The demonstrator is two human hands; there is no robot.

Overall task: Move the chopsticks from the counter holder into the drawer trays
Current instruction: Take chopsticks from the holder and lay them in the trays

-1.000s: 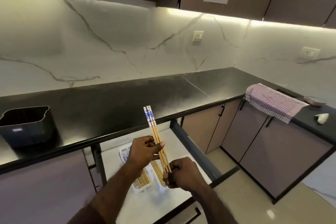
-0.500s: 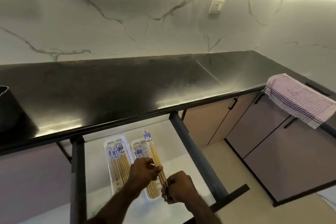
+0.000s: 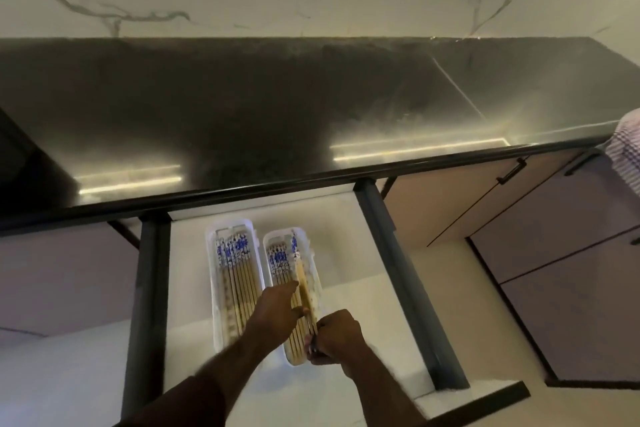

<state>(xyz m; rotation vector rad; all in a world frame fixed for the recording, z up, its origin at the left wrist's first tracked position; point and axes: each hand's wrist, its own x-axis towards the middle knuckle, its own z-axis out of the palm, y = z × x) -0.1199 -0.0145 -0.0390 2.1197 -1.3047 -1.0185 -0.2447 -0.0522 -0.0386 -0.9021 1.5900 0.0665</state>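
Two white trays lie side by side in the open drawer [image 3: 346, 236]. The left tray [image 3: 212, 253] holds several bamboo chopsticks with blue-patterned tops. The right tray [image 3: 308, 243] holds several more. A pair of chopsticks [image 3: 302, 274] lies low over the right tray, its blue tops pointing toward the counter. My right hand [image 3: 334, 336] is closed on the pair's near ends. My left hand [image 3: 277, 308] rests on the pair's middle with fingers stretched across it. The holder on the counter is mostly out of frame.
The black counter [image 3: 311, 107] runs across above the drawer. Dark metal drawer sides [image 3: 394, 270] flank the white drawer floor. A striped cloth [image 3: 627, 146] hangs over the counter edge at right. Closed cabinet doors [image 3: 554, 236] with black handles stand to the right.
Both hands have lowered the pair of chopsticks from upright above the drawer down into the right tray. My view has tilted down toward the drawer.
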